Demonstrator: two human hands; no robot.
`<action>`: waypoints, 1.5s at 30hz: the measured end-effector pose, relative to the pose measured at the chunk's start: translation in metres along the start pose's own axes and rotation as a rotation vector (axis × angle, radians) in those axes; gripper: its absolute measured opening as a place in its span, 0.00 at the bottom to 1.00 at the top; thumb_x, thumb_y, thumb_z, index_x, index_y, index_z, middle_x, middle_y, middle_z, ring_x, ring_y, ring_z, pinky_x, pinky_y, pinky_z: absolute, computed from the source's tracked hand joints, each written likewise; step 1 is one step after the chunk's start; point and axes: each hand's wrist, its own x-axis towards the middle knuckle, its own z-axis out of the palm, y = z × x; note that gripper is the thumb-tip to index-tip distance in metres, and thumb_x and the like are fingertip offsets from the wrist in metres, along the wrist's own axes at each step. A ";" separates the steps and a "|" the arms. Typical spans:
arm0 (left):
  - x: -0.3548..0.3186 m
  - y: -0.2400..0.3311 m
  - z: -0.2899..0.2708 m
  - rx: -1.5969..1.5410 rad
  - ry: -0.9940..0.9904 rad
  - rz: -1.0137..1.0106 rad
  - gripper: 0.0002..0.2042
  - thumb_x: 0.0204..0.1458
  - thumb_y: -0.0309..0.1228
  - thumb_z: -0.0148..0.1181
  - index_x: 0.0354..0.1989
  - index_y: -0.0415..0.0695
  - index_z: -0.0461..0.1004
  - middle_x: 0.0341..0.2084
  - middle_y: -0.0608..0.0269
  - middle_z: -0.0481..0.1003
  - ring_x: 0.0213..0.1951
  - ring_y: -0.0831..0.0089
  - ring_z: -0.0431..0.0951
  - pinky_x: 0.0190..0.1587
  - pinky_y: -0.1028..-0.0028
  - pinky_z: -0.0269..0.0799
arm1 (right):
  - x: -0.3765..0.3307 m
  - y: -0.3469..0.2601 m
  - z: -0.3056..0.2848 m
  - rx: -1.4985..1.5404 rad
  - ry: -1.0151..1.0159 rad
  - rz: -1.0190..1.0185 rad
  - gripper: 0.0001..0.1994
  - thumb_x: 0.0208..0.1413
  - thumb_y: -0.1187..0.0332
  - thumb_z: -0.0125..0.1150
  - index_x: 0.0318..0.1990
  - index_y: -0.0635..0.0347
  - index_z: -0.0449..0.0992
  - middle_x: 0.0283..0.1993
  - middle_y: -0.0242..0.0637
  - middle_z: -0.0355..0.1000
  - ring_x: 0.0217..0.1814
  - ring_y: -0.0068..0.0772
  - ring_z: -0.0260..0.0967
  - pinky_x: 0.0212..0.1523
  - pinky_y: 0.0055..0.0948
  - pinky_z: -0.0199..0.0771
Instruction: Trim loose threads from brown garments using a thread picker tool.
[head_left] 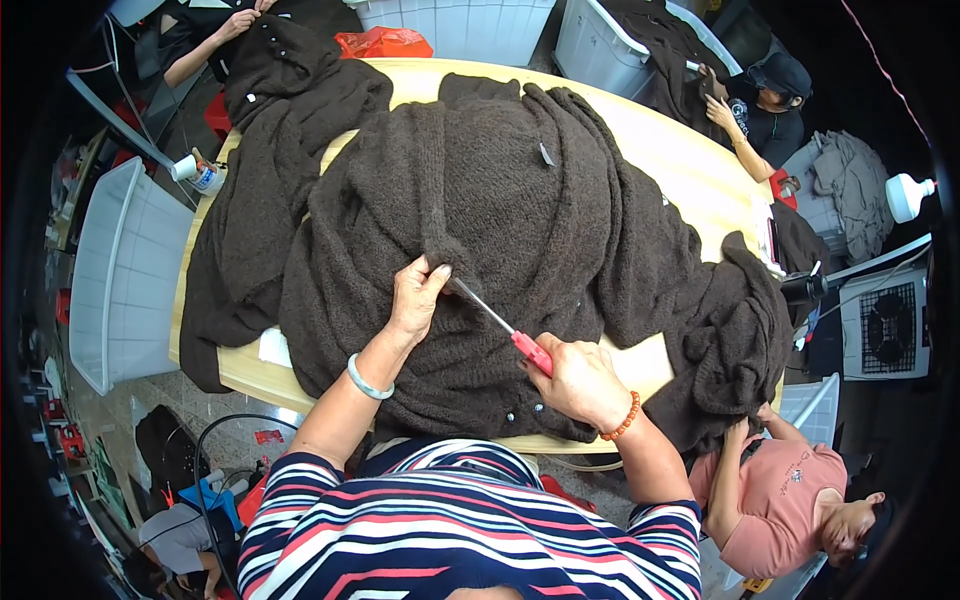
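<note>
A large dark brown knitted garment (490,150) lies spread over the table in front of me, with a thick ribbed band running down its middle. The fingers of my left hand (415,295) pinch the lower end of that band. In my right hand (580,380) is a red-handled tool (532,352) with a long, thin metal shaft. Its shaft slants up to the left, and the tip meets the knit beside my left fingertips; the tip's shape is hidden. Small shiny buttons (512,416) show on the cloth at the near edge.
More dark brown knitwear covers the pale wooden table (690,170) on both sides. Co-workers handle garments at the far left, far right and near right (775,500). White plastic bins (105,275) stand around the table. A red plastic bag (385,43) lies at the far edge.
</note>
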 end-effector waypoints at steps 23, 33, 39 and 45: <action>0.069 0.078 0.010 0.392 0.207 -0.084 0.13 0.51 0.37 0.67 0.35 0.40 0.75 0.25 0.71 0.75 0.23 0.87 0.71 0.22 0.83 0.64 | 0.014 0.004 0.004 0.023 0.066 0.015 0.11 0.55 0.61 0.60 0.34 0.59 0.70 0.22 0.51 0.71 0.28 0.56 0.73 0.30 0.47 0.72; 0.081 0.026 -0.014 0.293 0.055 0.044 0.06 0.55 0.24 0.59 0.39 0.35 0.77 0.33 0.68 0.77 0.33 0.82 0.74 0.38 0.80 0.71 | 0.047 -0.002 -0.002 0.024 0.112 0.079 0.12 0.56 0.59 0.58 0.37 0.58 0.73 0.25 0.50 0.74 0.32 0.54 0.74 0.36 0.47 0.73; 0.071 0.021 -0.026 0.279 0.054 -0.002 0.05 0.56 0.25 0.58 0.38 0.37 0.78 0.32 0.71 0.77 0.33 0.84 0.73 0.39 0.81 0.69 | 0.057 -0.007 -0.001 -0.012 0.107 0.040 0.12 0.55 0.60 0.58 0.35 0.60 0.73 0.24 0.50 0.74 0.32 0.53 0.75 0.36 0.47 0.74; 0.068 0.017 -0.027 0.330 0.021 0.125 0.06 0.56 0.25 0.58 0.38 0.36 0.78 0.31 0.74 0.77 0.33 0.86 0.71 0.37 0.82 0.68 | 0.066 -0.010 -0.003 -0.006 0.067 -0.028 0.13 0.55 0.60 0.58 0.34 0.62 0.73 0.24 0.50 0.74 0.31 0.53 0.75 0.35 0.47 0.75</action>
